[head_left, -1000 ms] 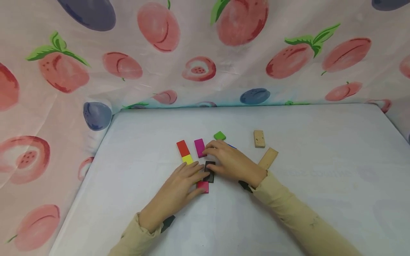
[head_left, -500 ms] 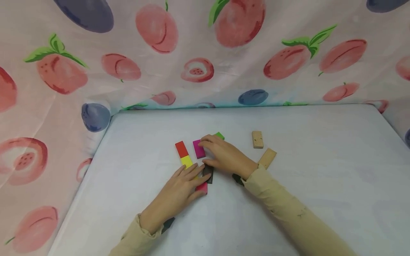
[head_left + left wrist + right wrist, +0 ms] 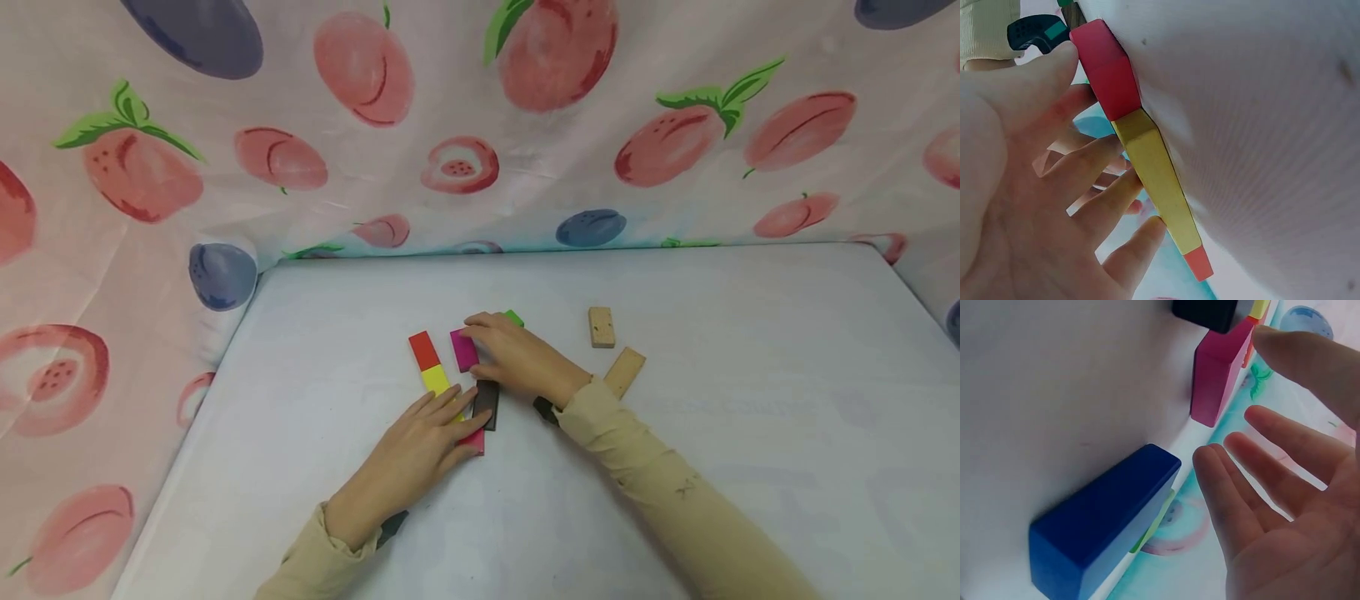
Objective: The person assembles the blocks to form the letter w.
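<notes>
Block (image 3: 464, 352) in smooth magenta slants toward the desk's (image 3: 750, 350) far edge; right grip (image 3: 521, 354) spread nearby, left grip (image 3: 414, 448) spread against yellow block (image 3: 435, 381).

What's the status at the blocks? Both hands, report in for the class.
Left hand: fingertips against yellow block. Right hand: at magenta block, contact unclear. Possible obstacle: black block between the hands.

Pale pink cloth (image 3: 555, 154) printed with fruit rises behind and beside a white tabletop (image 3: 825, 400).
</notes>
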Tool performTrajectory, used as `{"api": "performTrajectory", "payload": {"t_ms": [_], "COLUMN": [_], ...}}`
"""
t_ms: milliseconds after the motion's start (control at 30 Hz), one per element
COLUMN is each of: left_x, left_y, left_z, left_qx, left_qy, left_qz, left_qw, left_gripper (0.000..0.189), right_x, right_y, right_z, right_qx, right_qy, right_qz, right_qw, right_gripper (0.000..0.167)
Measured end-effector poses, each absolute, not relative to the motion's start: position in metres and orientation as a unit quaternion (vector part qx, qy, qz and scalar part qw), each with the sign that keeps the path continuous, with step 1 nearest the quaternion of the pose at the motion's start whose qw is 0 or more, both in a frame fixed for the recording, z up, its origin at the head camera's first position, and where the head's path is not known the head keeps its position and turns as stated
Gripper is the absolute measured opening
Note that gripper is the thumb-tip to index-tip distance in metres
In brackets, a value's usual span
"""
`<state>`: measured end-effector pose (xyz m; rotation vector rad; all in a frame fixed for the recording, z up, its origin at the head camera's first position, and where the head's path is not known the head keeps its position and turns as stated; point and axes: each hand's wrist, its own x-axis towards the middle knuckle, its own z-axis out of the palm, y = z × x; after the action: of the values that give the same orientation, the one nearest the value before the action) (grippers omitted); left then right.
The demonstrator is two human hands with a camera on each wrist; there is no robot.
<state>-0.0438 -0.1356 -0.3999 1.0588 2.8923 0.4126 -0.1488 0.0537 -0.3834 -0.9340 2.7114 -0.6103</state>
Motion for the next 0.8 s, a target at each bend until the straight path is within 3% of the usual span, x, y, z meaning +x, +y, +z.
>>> {"api": "performTrajectory", "payload": {"t_ms": [467, 800], "left_x": [-0.0449, -0.0446], "left_y": [-0.1354, -0.1347], "left_z": [-0.4011, -0.4013], "left_qx": [0.347, 0.341], "left_qy": [0.929, 0.931], "left_qz": [0.131, 0.132], "left_qw": [0.011, 0.014], "left_gripper": [0.044, 0.044], "right_x": [-0.1535, -0.1531], "right_y": [0.0491, 0.0465], "right_z": [-0.3846, -0.3844], "right_qx": [-0.335, -0.296], "right_qy": [0.920, 0.921], "right_qz": [-0.184, -0.219], "right_qw": [0.092, 0.123], "right_gripper": [0.037, 0.038]}}
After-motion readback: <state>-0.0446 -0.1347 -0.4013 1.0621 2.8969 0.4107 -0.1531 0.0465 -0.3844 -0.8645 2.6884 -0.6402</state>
